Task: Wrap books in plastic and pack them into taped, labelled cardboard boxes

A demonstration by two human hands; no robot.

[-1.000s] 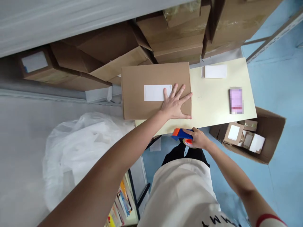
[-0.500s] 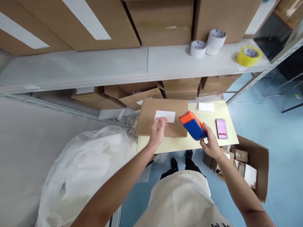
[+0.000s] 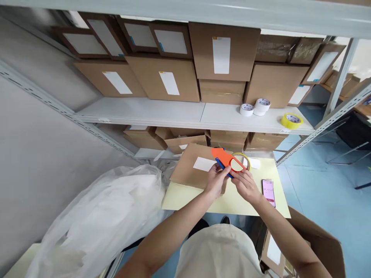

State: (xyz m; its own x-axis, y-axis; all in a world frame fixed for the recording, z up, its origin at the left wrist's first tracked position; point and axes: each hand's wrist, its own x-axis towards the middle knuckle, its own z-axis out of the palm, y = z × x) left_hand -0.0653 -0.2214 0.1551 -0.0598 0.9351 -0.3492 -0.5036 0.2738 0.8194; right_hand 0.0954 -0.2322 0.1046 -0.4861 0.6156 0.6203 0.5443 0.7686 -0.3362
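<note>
Both of my hands are closed on an orange and blue tape dispenser [image 3: 222, 155], raised over the table. My left hand [image 3: 216, 179] grips its lower left side. The fingers of my right hand [image 3: 245, 184] are on its right end, where a yellow-rimmed tape roll [image 3: 248, 164] shows; how the roll sits on the dispenser is hard to make out. Below and to the left, a closed cardboard box [image 3: 185, 170] with a white label [image 3: 203, 164] lies on the pale yellow tabletop [image 3: 182, 197], partly hidden by my left hand.
A phone [image 3: 268, 192] lies at the table's right. Behind, a grey shelf [image 3: 174, 114] bears several cartons, white tape rolls [image 3: 246, 110] and a yellow tape roll [image 3: 291, 121]. A large plastic bag [image 3: 116, 208] bulges at left; an open carton [image 3: 321, 239] stands at lower right.
My left hand has left the box label and taken hold of the dispenser beside my right hand. The dispenser is turned, and the tape roll shows. The box sits at a different angle; my view has tilted up.
</note>
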